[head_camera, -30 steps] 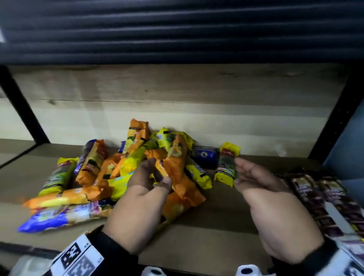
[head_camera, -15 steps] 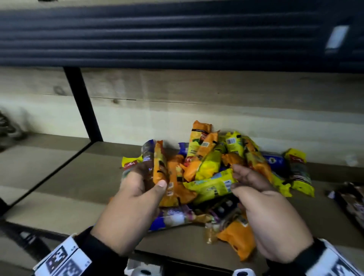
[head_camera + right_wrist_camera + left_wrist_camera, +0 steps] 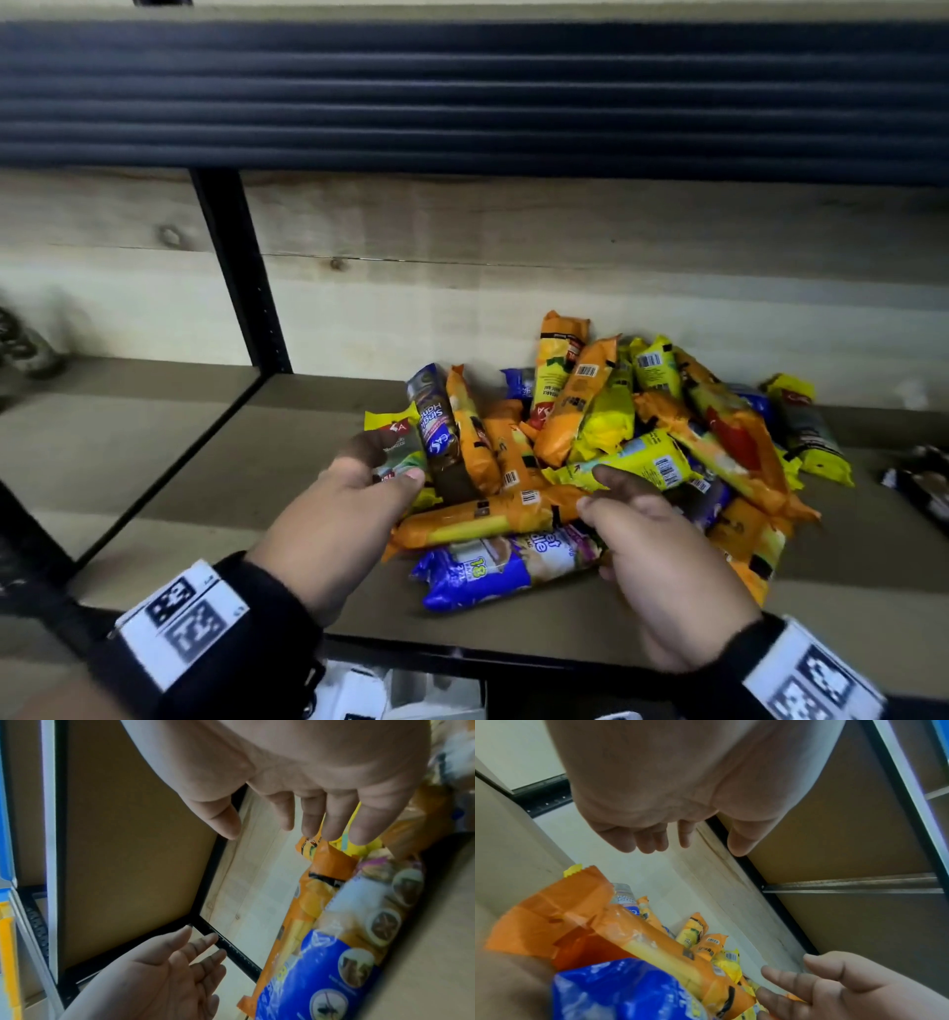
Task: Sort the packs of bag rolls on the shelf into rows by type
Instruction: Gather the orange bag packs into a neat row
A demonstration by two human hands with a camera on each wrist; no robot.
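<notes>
Sorting barely begun: left hand (image 3: pixel 343 506) and right hand (image 3: pixel 662 555) both spread, empty, over mixed packs (image 3: pixel 590 447); next, grip the orange pack (image 3: pixel 488 519) at 6 o'clock of the pile.

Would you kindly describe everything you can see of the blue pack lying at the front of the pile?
The blue pack is a long, glossy plastic-wrapped roll, deep blue at its left end and paler, with printed pictures and round icons, toward the right. Its blue end is crinkled and sealed flat. It lies on its side on the shelf board, nearest the front edge. A long orange pack lies along its far side, touching it. The right hand covers its right end; whether the fingers touch it is unclear.
</notes>
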